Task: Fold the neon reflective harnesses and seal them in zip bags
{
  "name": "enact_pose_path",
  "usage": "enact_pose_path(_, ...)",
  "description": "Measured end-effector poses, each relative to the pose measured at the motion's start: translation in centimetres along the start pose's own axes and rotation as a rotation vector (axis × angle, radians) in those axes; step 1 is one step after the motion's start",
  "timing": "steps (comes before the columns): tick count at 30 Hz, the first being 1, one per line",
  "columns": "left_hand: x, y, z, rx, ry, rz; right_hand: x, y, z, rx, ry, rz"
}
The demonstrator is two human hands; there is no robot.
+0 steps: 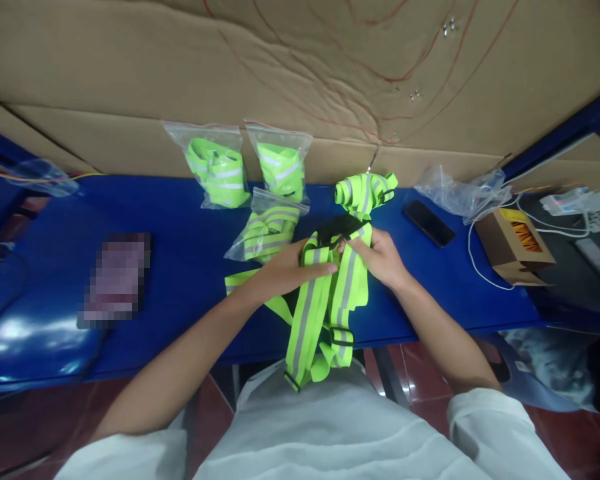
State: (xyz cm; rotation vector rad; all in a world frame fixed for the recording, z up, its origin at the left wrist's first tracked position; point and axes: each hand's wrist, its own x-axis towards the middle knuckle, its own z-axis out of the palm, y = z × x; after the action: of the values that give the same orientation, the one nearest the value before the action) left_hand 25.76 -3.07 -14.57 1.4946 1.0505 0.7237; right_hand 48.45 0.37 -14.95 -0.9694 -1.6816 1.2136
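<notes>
A neon-yellow reflective harness (307,320) with grey stripes hangs over the front edge of the blue table, held up by both hands. My left hand (300,263) is closed round its left strap, thumb lying along the front. My right hand (377,253) grips the right strap near a black piece (337,230) at the top. Black slide buckles (342,337) sit low on the straps. Just beyond my hands lies a rolled reflective strap bundle (365,191). Part of the fingers of both hands is hidden behind the webbing.
Clear zip bags (215,167) with folded neon straps lie at the back left of the blue table (180,280). To the right are a black phone (429,223), crumpled plastic (450,187), cables and an open cardboard box (510,243). A blurred-out item (116,277) lies left.
</notes>
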Motion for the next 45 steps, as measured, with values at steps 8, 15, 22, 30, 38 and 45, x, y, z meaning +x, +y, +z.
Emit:
enact_pose_path(8,-0.6,0.4,-0.1,-0.129,0.102,0.074,-0.4,-1.8,-0.7,0.468,-0.226,0.326)
enact_pose_path(15,-0.5,0.6,1.2,-0.403,0.114,-0.089,-0.9,-1.2,0.8,0.338,0.055,0.276)
enact_pose_path(22,-0.5,0.2,2.7,-0.379,0.203,0.005,-1.6,-0.7,1.7,0.337,-0.034,0.24)
enact_pose_path(30,-0.7,0.1,2.8,-0.364,0.202,-0.102,-1.1,-0.6,1.5,0.004,-0.113,0.111)
enact_pose_path(38,-0.3,2.8,1.4,-0.069,0.111,0.041,1.1,-9.4,-1.4,-0.646,-0.367,-0.307)
enact_pose_path(45,-0.4,5.0,2.2,-0.537,-0.055,-0.003,4.0,-13.4,-1.3,-0.543,-0.162,-0.321)
